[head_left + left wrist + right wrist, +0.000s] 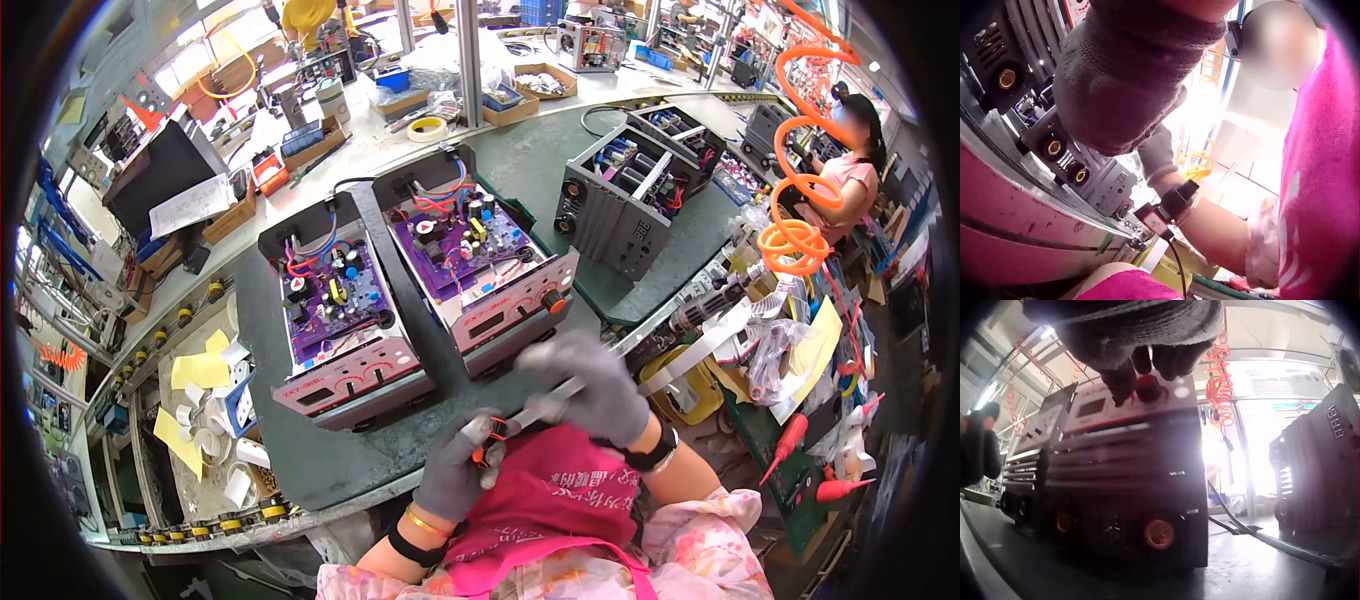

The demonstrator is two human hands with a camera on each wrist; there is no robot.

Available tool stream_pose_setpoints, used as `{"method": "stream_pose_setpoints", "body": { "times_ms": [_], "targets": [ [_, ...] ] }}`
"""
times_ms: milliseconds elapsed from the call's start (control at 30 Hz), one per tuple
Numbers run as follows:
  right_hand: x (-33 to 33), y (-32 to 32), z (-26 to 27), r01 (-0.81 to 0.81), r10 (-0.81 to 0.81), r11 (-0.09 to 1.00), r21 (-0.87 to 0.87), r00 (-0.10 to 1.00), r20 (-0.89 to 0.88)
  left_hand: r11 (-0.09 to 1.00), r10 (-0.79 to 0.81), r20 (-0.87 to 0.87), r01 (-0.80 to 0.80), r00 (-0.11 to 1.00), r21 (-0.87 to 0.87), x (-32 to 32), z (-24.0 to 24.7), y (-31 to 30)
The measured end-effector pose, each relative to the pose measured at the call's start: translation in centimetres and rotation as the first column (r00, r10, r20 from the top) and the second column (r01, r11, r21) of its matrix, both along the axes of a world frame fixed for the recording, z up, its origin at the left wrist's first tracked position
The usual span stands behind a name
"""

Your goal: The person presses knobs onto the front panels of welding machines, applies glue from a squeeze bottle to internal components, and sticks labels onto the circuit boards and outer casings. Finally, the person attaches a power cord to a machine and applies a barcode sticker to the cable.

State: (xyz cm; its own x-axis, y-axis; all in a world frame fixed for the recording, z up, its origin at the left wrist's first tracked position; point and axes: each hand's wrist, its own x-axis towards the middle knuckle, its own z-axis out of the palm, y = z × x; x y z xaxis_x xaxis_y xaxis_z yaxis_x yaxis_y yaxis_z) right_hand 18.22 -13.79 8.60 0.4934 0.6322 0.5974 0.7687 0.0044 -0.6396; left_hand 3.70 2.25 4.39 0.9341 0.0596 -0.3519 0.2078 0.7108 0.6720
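My left hand point(450, 482) has its fingers curled round small orange-and-black knobs point(497, 429), just over the near edge of the worktop point(335, 465); since they lie close together in a thick glove, one could slip free and drop past that edge onto my apron point(560, 480) or lower. My right hand point(590, 392) is blurred in front of the right-hand welder unit point(510, 318), near its fitted knob point(553, 300), and I can't tell whether it grasps anything or touches the panel. If I pushed a knob on crooked, I judge it could bind on its shaft, and a hard shove might slide the unit back. Both units are uncovered, so a sleeve or finger reaching over the front could snag the red wires point(437, 203). The left-hand unit point(352, 385) stands beside the other with only a narrow gap, poor room for fingers between them. In front of the panels there is a clear strip to work in, and more open surface lies rightward, before the grey units point(613, 212).
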Motion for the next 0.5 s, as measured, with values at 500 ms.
{"method": "stream_pose_setpoints", "body": {
  "times_ms": [500],
  "targets": [
    [-0.5,0.7,-0.1,0.208,-0.206,0.977,0.054,0.978,-0.042,0.965,-0.067,-0.152,0.025,0.986,-0.262,-1.0,-1.3,-0.5]
  ]
}}
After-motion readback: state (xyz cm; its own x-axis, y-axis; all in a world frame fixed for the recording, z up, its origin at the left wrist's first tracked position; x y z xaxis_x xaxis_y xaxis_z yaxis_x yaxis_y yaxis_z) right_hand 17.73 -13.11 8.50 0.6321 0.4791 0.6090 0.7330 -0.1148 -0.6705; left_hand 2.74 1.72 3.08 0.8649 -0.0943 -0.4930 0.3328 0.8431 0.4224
